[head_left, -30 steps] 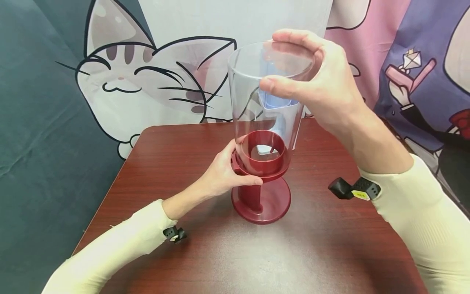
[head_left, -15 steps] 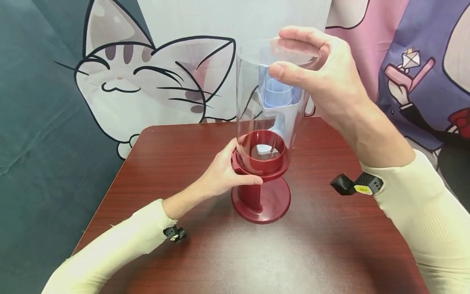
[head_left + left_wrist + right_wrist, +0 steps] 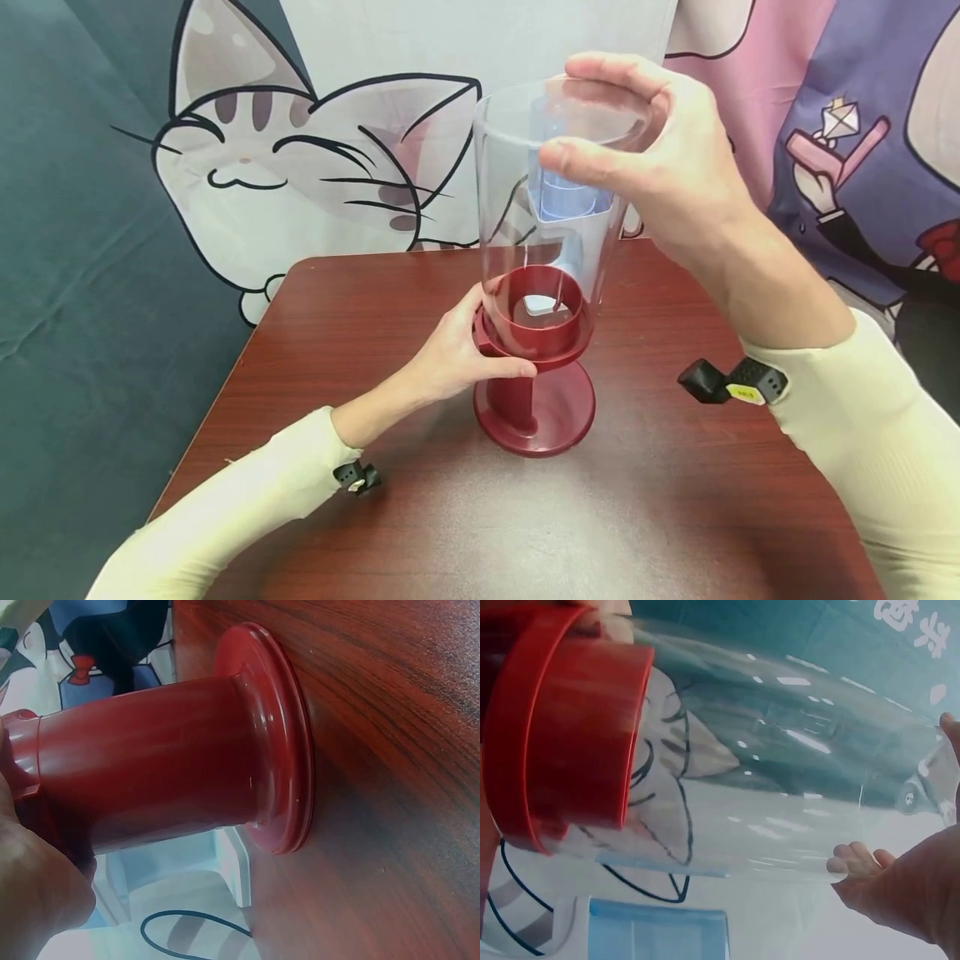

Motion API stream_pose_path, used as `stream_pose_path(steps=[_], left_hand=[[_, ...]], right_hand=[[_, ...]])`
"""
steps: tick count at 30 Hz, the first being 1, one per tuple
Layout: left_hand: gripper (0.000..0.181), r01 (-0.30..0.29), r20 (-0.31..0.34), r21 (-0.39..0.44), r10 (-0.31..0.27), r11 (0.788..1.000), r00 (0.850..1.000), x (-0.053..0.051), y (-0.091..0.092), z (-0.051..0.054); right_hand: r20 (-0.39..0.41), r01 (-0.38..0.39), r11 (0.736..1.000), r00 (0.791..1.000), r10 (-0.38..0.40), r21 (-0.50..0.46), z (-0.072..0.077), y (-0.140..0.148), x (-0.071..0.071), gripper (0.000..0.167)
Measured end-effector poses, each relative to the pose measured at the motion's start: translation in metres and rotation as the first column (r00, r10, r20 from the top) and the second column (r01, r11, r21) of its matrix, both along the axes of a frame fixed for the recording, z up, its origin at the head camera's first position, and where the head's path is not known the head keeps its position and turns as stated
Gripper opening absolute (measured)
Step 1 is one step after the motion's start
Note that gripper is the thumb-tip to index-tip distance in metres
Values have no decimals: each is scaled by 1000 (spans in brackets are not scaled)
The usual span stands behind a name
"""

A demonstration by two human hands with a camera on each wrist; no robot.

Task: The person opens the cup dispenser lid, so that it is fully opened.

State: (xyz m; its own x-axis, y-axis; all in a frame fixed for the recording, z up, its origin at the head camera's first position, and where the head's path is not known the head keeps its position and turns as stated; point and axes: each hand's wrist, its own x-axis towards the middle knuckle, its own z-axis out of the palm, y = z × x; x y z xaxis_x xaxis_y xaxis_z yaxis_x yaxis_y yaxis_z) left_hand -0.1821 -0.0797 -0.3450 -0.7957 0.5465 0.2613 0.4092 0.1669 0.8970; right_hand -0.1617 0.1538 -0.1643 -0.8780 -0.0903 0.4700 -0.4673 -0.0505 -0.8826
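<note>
A dark red stand (image 3: 534, 412) with a round foot is upright on the table, its ring-shaped top (image 3: 585, 731) seen side-on in the right wrist view. My left hand (image 3: 461, 350) grips it just under that ring, thumb across the front. Over the ring stands a tall clear cylinder (image 3: 510, 200), slightly tilted, its lower end around the red collar. My right hand (image 3: 667, 150) holds the cylinder's upper rim between the thumb and the fingers. The left wrist view shows the stand's column (image 3: 150, 761) and part of my left hand (image 3: 41, 889).
Behind the cylinder, at the table's back, is a pale blue and white object (image 3: 573, 200), largely seen through the clear wall. The brown tabletop (image 3: 360, 333) ends in front of a cloth backdrop (image 3: 247, 200) printed with a cartoon cat.
The cylinder's top first swung right, then came slightly back left, with my right hand moving along with it. My left hand and the stand have stayed about where they were.
</note>
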Motion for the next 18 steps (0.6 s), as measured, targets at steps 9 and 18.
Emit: stream_pose_path(steps=[9,18], left_hand=[[93,-24,-39,-29,23,999,999,-2,1,0],[90,13,-19,18,-12,1000,1000,-3,-1,-2]], right_hand=[[43,23,980,999,-14,-197,-4,14,-17,46],[10,5,975,1000,-3,-223,-5,12,-8,51]])
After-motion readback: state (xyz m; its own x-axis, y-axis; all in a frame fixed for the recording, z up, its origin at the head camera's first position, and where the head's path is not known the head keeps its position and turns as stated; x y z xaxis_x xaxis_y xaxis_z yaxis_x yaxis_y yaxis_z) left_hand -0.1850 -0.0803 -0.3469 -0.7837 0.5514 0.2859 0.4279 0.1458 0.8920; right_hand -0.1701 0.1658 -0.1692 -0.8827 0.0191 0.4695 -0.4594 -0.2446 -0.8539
